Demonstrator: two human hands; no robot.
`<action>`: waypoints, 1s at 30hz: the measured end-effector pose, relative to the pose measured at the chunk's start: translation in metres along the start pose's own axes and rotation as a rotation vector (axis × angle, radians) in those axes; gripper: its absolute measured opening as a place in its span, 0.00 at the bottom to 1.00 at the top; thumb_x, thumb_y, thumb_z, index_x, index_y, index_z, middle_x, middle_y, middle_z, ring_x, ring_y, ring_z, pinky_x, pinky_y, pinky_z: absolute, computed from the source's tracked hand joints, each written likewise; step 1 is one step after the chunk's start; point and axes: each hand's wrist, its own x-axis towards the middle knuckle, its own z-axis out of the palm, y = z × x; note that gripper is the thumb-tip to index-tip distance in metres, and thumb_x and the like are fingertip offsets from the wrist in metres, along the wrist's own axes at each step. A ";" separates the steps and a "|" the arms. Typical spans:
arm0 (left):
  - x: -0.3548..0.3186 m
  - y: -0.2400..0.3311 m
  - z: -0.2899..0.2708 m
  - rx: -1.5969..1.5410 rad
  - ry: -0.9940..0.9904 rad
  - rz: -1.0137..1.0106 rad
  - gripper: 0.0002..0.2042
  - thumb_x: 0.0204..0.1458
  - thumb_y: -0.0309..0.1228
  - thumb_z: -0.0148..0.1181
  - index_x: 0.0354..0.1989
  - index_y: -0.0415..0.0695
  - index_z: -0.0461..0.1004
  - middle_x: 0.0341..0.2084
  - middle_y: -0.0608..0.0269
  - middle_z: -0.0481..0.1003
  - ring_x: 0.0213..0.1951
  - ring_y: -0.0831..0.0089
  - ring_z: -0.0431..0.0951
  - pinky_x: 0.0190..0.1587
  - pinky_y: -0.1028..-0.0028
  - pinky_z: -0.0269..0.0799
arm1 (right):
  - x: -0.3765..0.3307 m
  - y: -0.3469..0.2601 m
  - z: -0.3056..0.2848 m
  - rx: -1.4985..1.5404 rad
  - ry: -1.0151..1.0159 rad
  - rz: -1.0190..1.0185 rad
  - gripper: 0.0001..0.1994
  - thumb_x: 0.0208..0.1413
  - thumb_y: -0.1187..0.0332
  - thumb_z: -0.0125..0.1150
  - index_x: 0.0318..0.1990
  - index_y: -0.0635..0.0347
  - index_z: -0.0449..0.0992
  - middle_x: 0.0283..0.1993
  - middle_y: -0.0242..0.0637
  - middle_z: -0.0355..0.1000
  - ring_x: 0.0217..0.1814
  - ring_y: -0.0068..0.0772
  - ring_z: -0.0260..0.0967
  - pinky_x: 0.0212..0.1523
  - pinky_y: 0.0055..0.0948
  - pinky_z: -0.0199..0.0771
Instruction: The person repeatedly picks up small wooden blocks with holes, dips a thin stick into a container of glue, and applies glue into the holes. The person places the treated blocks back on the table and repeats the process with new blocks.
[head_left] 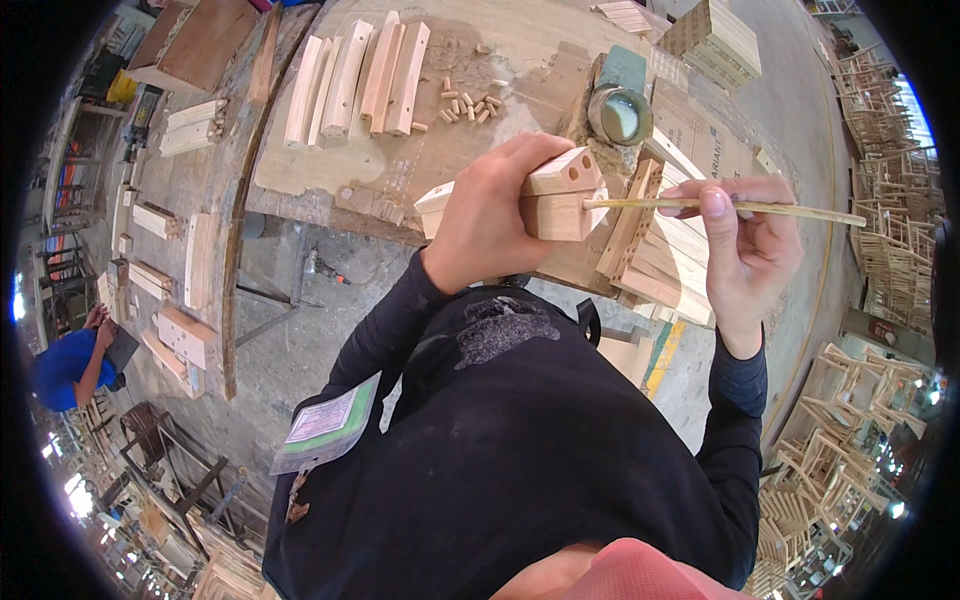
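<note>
My left hand (488, 208) is wrapped round a pair of pale wooden rails (558, 214), held side by side above the table's near edge. Two round holes show in the end of the upper rail. In my right hand (750, 240), thumb and fingers pinch a thin wooden stick (810, 211). The stick's left tip meets the end of the lower rail; whether it is inside a hole I cannot tell. Just beyond the rails stands a round pot (620, 115) with whitish liquid, probably glue. Small wooden dowels (470, 107) lie loose on the table behind my left hand.
Several rails (358, 80) lie in a row at the worktable's far left. More drilled rails (660, 255) are stacked below my right hand. A second bench (225, 200) with wooden parts stands left. A person in blue (72, 365) is beyond it. Chair frames (880, 160) are piled right.
</note>
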 end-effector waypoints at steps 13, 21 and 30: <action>-0.002 -0.001 0.004 -0.028 0.032 -0.010 0.27 0.33 0.29 0.70 0.48 0.41 0.72 0.38 0.52 0.76 0.41 0.50 0.77 0.43 0.61 0.73 | 0.002 -0.005 0.003 0.010 0.028 0.029 0.05 0.62 0.77 0.59 0.40 0.70 0.71 0.35 0.41 0.74 0.37 0.36 0.80 0.37 0.27 0.83; -0.002 0.000 0.005 -0.012 0.039 -0.007 0.27 0.33 0.28 0.69 0.48 0.42 0.72 0.37 0.52 0.76 0.41 0.50 0.77 0.43 0.61 0.72 | 0.003 -0.012 -0.001 -0.081 0.006 0.038 0.06 0.66 0.71 0.55 0.40 0.65 0.67 0.34 0.51 0.78 0.34 0.35 0.79 0.36 0.30 0.81; -0.002 0.002 0.007 -0.035 0.019 -0.015 0.27 0.33 0.28 0.69 0.48 0.43 0.73 0.37 0.54 0.76 0.41 0.51 0.77 0.44 0.62 0.72 | 0.006 -0.013 -0.006 0.005 0.120 -0.014 0.04 0.63 0.76 0.58 0.40 0.68 0.70 0.34 0.47 0.76 0.35 0.34 0.80 0.38 0.29 0.83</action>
